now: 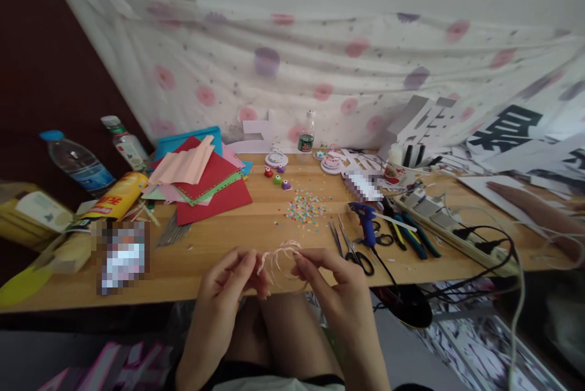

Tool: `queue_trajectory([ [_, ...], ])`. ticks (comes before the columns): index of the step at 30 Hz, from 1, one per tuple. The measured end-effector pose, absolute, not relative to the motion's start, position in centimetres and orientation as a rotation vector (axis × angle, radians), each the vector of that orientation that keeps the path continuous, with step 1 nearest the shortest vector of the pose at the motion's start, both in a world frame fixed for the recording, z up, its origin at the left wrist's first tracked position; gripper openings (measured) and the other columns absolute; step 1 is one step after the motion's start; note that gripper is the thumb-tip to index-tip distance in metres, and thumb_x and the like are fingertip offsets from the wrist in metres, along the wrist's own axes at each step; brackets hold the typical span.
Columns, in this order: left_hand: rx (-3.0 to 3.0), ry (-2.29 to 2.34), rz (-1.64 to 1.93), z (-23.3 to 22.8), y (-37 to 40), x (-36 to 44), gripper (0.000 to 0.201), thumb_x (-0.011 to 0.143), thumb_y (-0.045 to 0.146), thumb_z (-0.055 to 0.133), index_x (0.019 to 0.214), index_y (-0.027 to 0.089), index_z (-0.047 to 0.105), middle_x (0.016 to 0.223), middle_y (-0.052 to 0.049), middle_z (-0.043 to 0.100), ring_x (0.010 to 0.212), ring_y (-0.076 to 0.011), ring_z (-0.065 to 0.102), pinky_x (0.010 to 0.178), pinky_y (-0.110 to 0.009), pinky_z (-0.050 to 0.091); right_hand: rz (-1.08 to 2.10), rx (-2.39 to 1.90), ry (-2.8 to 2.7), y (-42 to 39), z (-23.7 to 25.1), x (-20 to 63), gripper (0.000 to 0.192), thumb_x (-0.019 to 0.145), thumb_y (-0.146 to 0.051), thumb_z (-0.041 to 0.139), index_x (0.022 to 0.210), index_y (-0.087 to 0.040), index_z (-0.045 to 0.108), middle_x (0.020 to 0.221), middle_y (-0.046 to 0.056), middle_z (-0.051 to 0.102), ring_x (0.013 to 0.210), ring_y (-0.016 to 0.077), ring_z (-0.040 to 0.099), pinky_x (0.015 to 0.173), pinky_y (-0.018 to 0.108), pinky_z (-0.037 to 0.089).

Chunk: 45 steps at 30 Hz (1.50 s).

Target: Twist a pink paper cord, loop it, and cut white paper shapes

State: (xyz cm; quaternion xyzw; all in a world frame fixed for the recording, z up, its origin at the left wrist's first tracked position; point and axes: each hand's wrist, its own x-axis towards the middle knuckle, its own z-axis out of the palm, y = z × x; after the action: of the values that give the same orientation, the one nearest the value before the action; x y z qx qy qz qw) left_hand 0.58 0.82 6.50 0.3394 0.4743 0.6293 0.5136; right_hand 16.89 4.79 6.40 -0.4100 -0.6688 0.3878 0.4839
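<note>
A thin, pale pink twisted cord (287,247) hangs in loose loops between my two hands, just above the front edge of the wooden table (219,236). My left hand (226,290) pinches one side of it between thumb and fingers. On the other side, my right hand (336,281) grips it with thumb and forefinger. Behind the cord lies a scatter of small coloured beads or confetti (307,208). Tweezers (336,237) and black-handled scissors (359,257) rest right of the beads, near a blue glue gun (365,220).
Coloured papers and felt sheets (214,202) are stacked at left, near bottles (80,162). Little googly-eyed figures (278,179) sit mid-table. Pliers (414,239) and a power strip (452,226) with trailing cables lie at right. Another person's arm (534,202) rests on a white board.
</note>
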Motion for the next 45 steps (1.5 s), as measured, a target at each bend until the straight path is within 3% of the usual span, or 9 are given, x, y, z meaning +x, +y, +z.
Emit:
queue_trajectory([
  [5,0.599,0.867,1.249,6.8,1.4,-0.1,0.032,0.076,0.048,0.073,0.071,0.017,0.074,0.055,-0.002,0.066,0.043,-0.0093,0.056,0.043,-0.019,0.044,0.909,-0.986,-1.649,5.0,6.6,17.0,0.01,0.088,-0.027,0.067,0.084,-0.024,0.076,0.071,0.001,0.076,0.065,0.0171,0.069,0.064,0.026,0.052],
  [9,0.601,0.854,1.184,6.7,1.9,0.0,0.028,0.073,0.046,0.076,0.068,0.018,0.074,0.057,-0.001,0.065,0.044,-0.0074,0.055,0.043,-0.017,0.043,0.88,-0.995,-1.655,4.9,6.6,17.1,0.011,0.089,-0.027,0.066,0.084,-0.024,0.075,0.072,0.0,0.076,0.066,0.0173,0.069,0.064,0.027,0.052],
  [13,0.739,1.01,1.243,6.2,1.9,0.1,0.025,0.07,0.045,0.079,0.064,0.02,0.074,0.061,0.0,0.065,0.051,-0.0082,0.056,0.048,-0.018,0.045,0.882,-1.021,-1.654,4.9,6.6,17.4,0.014,0.09,-0.027,0.065,0.08,-0.024,0.074,0.07,0.0,0.075,0.065,0.0169,0.068,0.063,0.027,0.05],
  [18,1.163,1.359,1.361,6.5,1.7,-0.1,0.017,0.072,0.035,0.076,0.06,0.022,0.073,0.059,0.001,0.062,0.058,-0.0104,0.057,0.055,-0.018,0.047,0.958,-1.041,-1.594,5.1,6.4,17.6,0.008,0.09,-0.028,0.065,0.095,-0.024,0.07,0.068,-0.003,0.075,0.066,0.015,0.07,0.068,0.025,0.051],
  [25,1.249,1.488,1.54,6.5,1.1,0.1,0.011,0.068,0.028,0.079,0.06,0.024,0.073,0.061,0.001,0.065,0.057,-0.0134,0.06,0.052,-0.02,0.05,1.009,-1.005,-1.598,5.1,6.5,17.5,0.014,0.09,-0.03,0.065,0.078,-0.023,0.068,0.069,-0.002,0.073,0.066,0.0146,0.067,0.065,0.024,0.048],
  [30,1.585,1.681,1.774,5.5,1.1,0.4,0.009,0.078,0.018,0.072,0.074,0.026,0.073,0.074,0.001,0.072,0.069,-0.0158,0.066,0.065,-0.025,0.053,0.96,-1.008,-1.662,4.9,6.5,17.3,0.02,0.092,-0.03,0.062,0.075,-0.023,0.07,0.072,-0.002,0.072,0.069,0.0151,0.065,0.067,0.025,0.046],
  [37,2.195,1.832,1.886,4.9,1.5,0.1,0.032,0.075,0.007,0.074,0.099,0.027,0.075,0.084,-0.001,0.078,0.073,-0.0172,0.07,0.076,-0.026,0.052,0.976,-1.02,-1.686,5.6,6.3,16.5,0.03,0.097,-0.028,0.052,0.072,-0.022,0.068,0.071,-0.001,0.072,0.072,0.0146,0.067,0.07,0.024,0.045],
  [40,2.096,1.771,1.811,5.1,2.0,-0.5,0.022,0.079,0.011,0.071,0.093,0.028,0.075,0.083,0.0,0.077,0.075,-0.0165,0.069,0.075,-0.026,0.052,0.953,-0.987,-1.696,6.0,6.3,16.8,0.027,0.097,-0.029,0.053,0.076,-0.023,0.068,0.077,0.0,0.073,0.079,0.0164,0.068,0.074,0.026,0.046],
  [45,1.62,1.664,1.781,4.9,2.8,-1.2,0.007,0.083,0.022,0.07,0.08,0.028,0.072,0.078,0.003,0.071,0.069,-0.0138,0.065,0.066,-0.024,0.05,0.912,-1.011,-1.585,6.3,5.8,17.2,0.016,0.093,-0.036,0.06,0.096,-0.024,0.07,0.093,0.004,0.074,0.087,0.0198,0.067,0.079,0.03,0.048],
])
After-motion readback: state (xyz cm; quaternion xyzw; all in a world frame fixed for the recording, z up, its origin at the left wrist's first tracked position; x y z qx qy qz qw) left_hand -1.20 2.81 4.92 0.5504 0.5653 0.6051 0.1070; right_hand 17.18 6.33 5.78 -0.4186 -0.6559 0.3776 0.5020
